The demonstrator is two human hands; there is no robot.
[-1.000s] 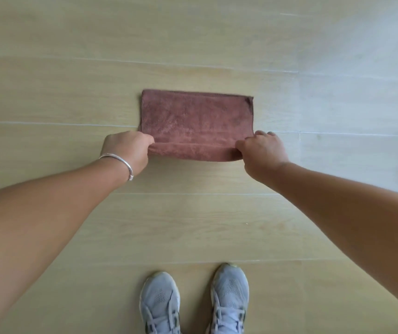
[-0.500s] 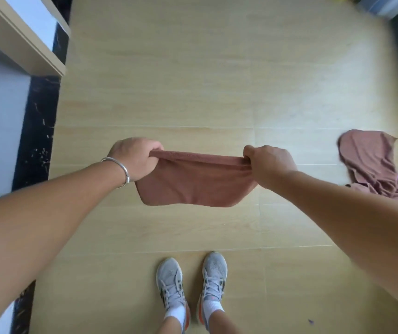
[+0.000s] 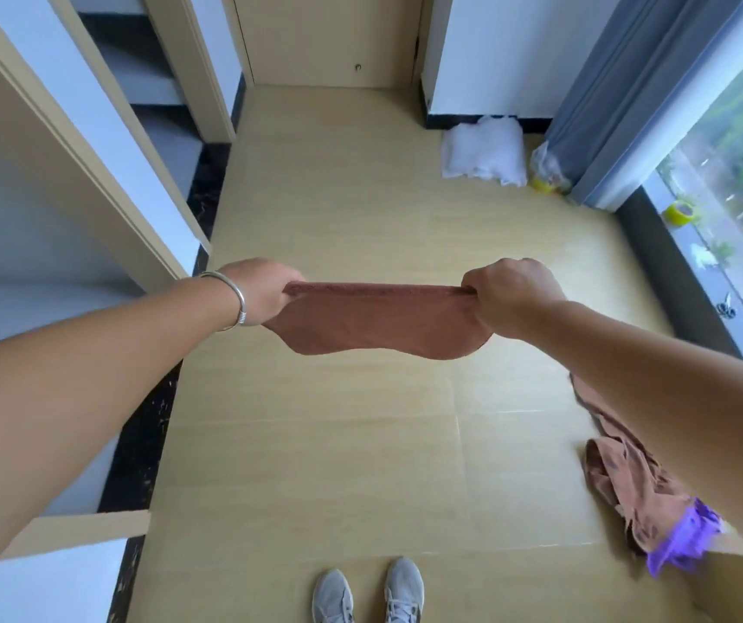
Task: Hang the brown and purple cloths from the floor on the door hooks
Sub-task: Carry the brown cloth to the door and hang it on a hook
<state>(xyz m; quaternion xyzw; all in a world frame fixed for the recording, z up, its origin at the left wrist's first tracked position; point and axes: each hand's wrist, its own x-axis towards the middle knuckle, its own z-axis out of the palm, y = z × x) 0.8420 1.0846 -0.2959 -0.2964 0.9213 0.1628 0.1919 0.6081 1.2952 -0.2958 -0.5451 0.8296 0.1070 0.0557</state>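
A folded brown cloth (image 3: 378, 323) hangs stretched between my hands, well above the floor. My left hand (image 3: 261, 292) grips its left end, and my right hand (image 3: 506, 292) grips its right end. A second brown cloth (image 3: 621, 483) lies crumpled on the floor at the right, partly hidden behind my right forearm. A purple cloth (image 3: 684, 539) lies at that cloth's near end. A closed door (image 3: 329, 38) stands at the far end of the room. No hooks show on it.
A white door frame and wall (image 3: 90, 141) run along the left. White bags (image 3: 484, 150) and a grey curtain (image 3: 621, 96) sit at the far right by a window (image 3: 729, 182). My grey shoes (image 3: 367, 593) stand on the wooden floor (image 3: 315, 442).
Both hands lifted the brown cloth off the floor and raised it. My view rose from the floor to the room, door and window.
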